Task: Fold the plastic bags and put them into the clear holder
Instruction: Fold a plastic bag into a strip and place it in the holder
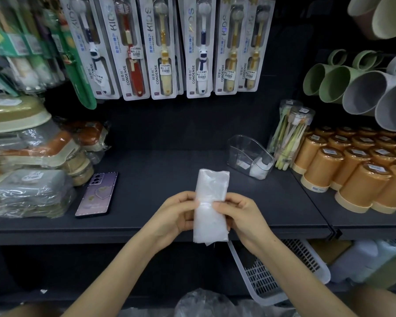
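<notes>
Now bag (212, 186) btwn L hand (173, 215), R hand (241, 217)

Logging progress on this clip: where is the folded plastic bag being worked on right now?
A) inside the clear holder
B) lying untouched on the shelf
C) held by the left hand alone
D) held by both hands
D: the left hand and the right hand both grip the folded plastic bag at its middle, apart from the clear holder.
</notes>
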